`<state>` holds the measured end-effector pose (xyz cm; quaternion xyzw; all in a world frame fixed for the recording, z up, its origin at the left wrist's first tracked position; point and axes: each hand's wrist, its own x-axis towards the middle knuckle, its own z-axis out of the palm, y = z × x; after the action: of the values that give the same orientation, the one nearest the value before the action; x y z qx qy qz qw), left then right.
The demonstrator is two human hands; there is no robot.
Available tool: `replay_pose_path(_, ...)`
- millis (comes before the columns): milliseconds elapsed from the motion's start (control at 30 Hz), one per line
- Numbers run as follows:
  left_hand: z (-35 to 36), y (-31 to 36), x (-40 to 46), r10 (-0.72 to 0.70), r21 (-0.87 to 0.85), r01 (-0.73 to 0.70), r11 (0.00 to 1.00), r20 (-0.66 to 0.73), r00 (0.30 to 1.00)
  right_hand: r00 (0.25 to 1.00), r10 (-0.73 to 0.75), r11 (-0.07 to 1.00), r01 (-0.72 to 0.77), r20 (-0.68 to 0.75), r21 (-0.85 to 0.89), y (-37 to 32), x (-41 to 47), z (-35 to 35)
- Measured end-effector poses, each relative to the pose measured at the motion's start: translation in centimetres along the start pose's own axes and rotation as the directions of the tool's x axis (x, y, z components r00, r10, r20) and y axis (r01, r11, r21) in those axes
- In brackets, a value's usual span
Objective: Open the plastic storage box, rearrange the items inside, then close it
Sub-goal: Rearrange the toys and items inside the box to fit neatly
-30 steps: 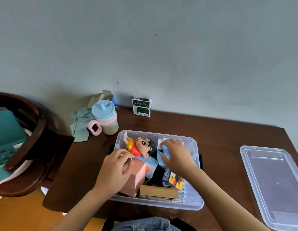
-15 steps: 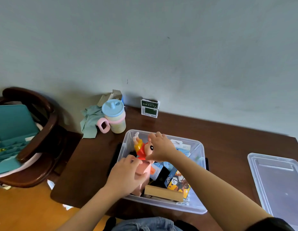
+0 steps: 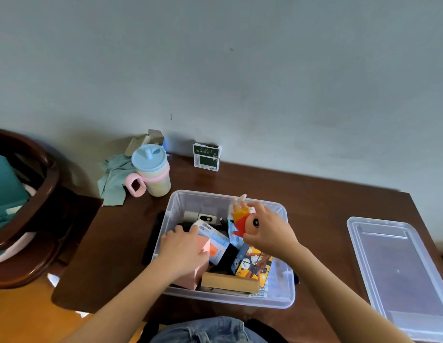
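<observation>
Head view has you at a dark brown wooden table (image 3: 326,201), glossy finish, pushed up against a plain grey-blue wall (image 3: 240,70). Orange-ish floor shows at the lower left, and a curved dark wood chair (image 3: 29,219) sits to your left with something teal on its seat.

Your clear plastic storage box (image 3: 288,293) is right in front of you on the table, open, with rounded corners and see-through walls. Its lid (image 3: 401,276) lies flat on the table well off to your right, same clear plastic.

Your left hand (image 3: 183,251) is curled over the top of a matte pink box (image 3: 193,276) at the near left of the bin. Your right hand (image 3: 267,231) is gripping a cartoon figure toy (image 3: 240,216), red and yellow outfit, pale feet poking up, lifted above the far right part of the bin.

Also inside: a light blue and white carton (image 3: 213,236), a cartoon-printed box (image 3: 252,264), a tan wooden block (image 3: 229,282) along the near wall. Small print on a strip by the near wall is too tiny to read.

Behind the bin: a pastel sippy cup (image 3: 153,177) with blue spout lid and pink handle, a crumpled green cloth (image 3: 114,179), and a green-and-white pack (image 3: 206,158) against the wall, lettering unreadable.
</observation>
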<state>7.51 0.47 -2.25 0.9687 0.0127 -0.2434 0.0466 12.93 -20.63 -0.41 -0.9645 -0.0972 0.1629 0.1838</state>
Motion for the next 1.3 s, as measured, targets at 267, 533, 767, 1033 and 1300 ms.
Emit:
replay_pose_path(267,-1.8,0.3,1.1,0.017,0.145,-0.042,0.989,0.166,0.986,0.998,-0.056,0.997,0.057,0.022,-0.048,1.3,-1.8,1.4)
replay_pose_path(533,-3.1,-1.8,0.4,0.068,-0.174,-0.06,0.983,0.043,0.997,0.968,-0.102,0.981,0.137,-0.228,0.139,-0.6,-1.7,1.1)
replay_pose_path(767,-3.7,-6.0,0.1,-0.129,-0.901,-0.089,0.425,-0.158,0.979,0.967,-0.164,0.935,0.215,-0.195,0.282,-2.3,-1.3,2.5)
replay_pose_path(1033,-1.3,-5.2,-0.2,-0.343,-0.967,-0.245,-0.067,-0.209,0.916,0.973,-0.157,0.987,0.148,0.172,0.064,-5.2,1.6,6.5)
replay_pose_path(1300,-0.4,-3.7,-0.2,-0.323,-0.941,-0.333,-0.061,-0.297,0.898,0.928,-0.112,0.978,0.166,0.356,-0.123,-7.2,3.5,8.4)
